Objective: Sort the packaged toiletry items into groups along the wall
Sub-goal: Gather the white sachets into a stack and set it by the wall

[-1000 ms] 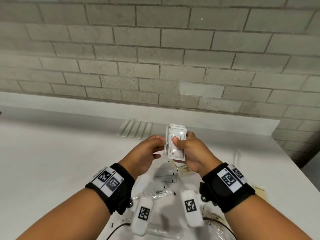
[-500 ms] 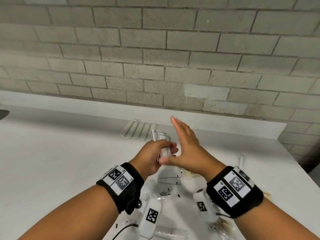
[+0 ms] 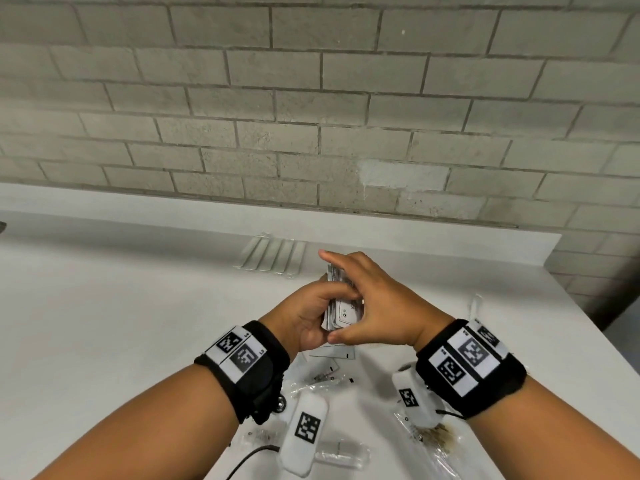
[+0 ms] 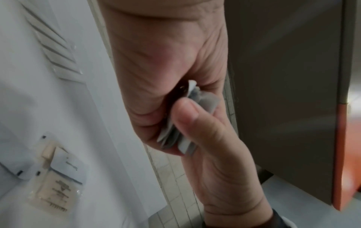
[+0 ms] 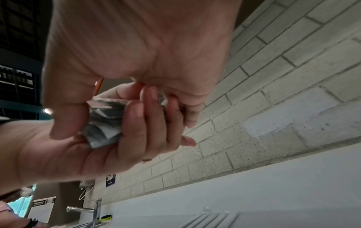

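A stack of white printed sachets [image 3: 341, 308] is held edge-up above the white counter [image 3: 104, 323], about mid-way between me and the wall. My left hand [image 3: 310, 318] grips it from the left, fingers wrapped round its underside. From the right, my right hand [image 3: 377, 301] cups over it, thumb pressing the near end and fingers curled over the far end. The right wrist view shows the sachets [image 5: 104, 123] squeezed between both hands. A row of clear-wrapped long items [image 3: 272, 254] lies against the wall.
Loose packets [image 3: 332, 355] lie on the counter under my hands, and more clear packets [image 3: 341, 455] sit near the front edge. A comb packet [image 4: 52, 189] lies beside them. A tap [image 5: 95, 208] stands far left. The counter ends at the right.
My right hand held the sachets face-up, then opened flat beside them while the left hand kept hold. Now it has closed over the stack again, which is turned edge-up.
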Demonstrator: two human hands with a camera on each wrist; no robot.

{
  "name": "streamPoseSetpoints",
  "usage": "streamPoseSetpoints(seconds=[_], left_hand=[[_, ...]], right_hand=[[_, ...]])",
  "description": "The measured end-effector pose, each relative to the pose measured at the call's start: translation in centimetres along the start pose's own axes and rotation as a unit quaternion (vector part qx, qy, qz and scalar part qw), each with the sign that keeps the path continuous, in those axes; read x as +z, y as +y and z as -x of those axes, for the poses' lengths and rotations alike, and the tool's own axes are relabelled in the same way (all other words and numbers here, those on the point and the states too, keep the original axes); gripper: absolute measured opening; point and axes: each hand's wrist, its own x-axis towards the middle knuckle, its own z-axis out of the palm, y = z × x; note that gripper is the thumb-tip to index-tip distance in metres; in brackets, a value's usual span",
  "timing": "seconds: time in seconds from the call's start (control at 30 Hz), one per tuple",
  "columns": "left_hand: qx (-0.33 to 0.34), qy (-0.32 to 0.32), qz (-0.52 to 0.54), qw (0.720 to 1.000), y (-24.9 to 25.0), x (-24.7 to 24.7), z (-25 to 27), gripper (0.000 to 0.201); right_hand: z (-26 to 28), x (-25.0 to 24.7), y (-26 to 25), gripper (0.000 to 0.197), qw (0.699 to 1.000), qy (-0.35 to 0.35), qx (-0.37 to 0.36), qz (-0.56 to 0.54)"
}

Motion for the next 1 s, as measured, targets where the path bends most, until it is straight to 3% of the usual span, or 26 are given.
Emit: streamPoseSetpoints(seconds=[0.13, 0.23, 0.27, 0.3, 0.37, 0.4, 0.43, 0.5, 0.6, 0.67, 0.7, 0.77, 0.83, 0.9, 1.0], left_hand=[[-0.002, 0.023, -0.045, 0.999, -0.5, 1.0, -0.3, 0.019], [0.052, 0.053, -0.010, 0.997, -1.0, 0.8, -0.8, 0.029], [0.081, 0.070, 0.008, 0.994, -1.1, 0.5, -1.2, 0.039], [0.108, 0.088, 0.014, 0.990, -1.1, 0.2, -1.5, 0.049], [0.145, 0.105, -0.015, 0.984, -1.1, -0.2, -1.9, 0.061], [0.153, 0.105, -0.041, 0.982, -1.2, -0.3, -2.0, 0.063], [0.156, 0.104, -0.063, 0.980, -1.4, -0.5, -2.3, 0.062], [0.152, 0.105, -0.086, 0.979, -2.0, -1.2, -2.8, 0.064], [0.129, 0.130, -0.109, 0.977, -2.6, -3.2, -3.3, 0.073], [0.116, 0.166, -0.182, 0.962, -2.5, -5.1, -3.6, 0.078], [0.109, 0.181, -0.244, 0.946, -2.2, -6.1, -3.8, 0.077], [0.089, 0.191, -0.384, 0.899, -1.5, -8.1, -4.4, 0.074], [0.081, 0.188, -0.491, 0.847, -0.9, -9.8, -5.4, 0.069], [0.096, 0.186, -0.577, 0.790, -0.7, -11.1, -6.5, 0.061], [0.091, 0.144, -0.684, 0.709, -1.6, -12.4, -8.2, 0.049]], right_hand=[[0.6, 0.8, 0.4, 0.111, 1.000, -0.005, -0.002, 0.001], [0.8, 1.2, 1.1, 0.120, 0.981, 0.004, 0.078, -0.176], [0.8, 1.5, 1.5, 0.113, 0.953, 0.024, 0.129, -0.272], [0.8, 1.8, 1.9, 0.101, 0.907, 0.043, 0.179, -0.379], [0.7, 2.7, 2.9, 0.073, 0.787, 0.016, 0.244, -0.566], [0.6, 3.2, 2.9, 0.054, 0.747, -0.011, 0.247, -0.617], [0.4, 3.7, 3.1, 0.035, 0.732, -0.026, 0.247, -0.635], [0.0, 4.6, 3.3, 0.017, 0.733, -0.030, 0.257, -0.629], [-1.0, 5.6, 4.9, 0.021, 0.734, -0.015, 0.289, -0.615], [-1.9, 6.1, 6.4, 0.015, 0.783, -0.020, 0.312, -0.538], [-2.4, 6.2, 6.9, 0.013, 0.832, -0.027, 0.315, -0.456], [-4.1, 6.2, 7.7, 0.023, 0.926, -0.046, 0.289, -0.240], [-6.2, 6.4, 8.1, 0.033, 0.972, -0.043, 0.228, -0.044], [-8.1, 6.9, 8.6, 0.039, 0.983, -0.028, 0.153, 0.093], [-9.9, 8.6, 9.9, 0.035, 0.967, -0.043, 0.094, 0.235]])
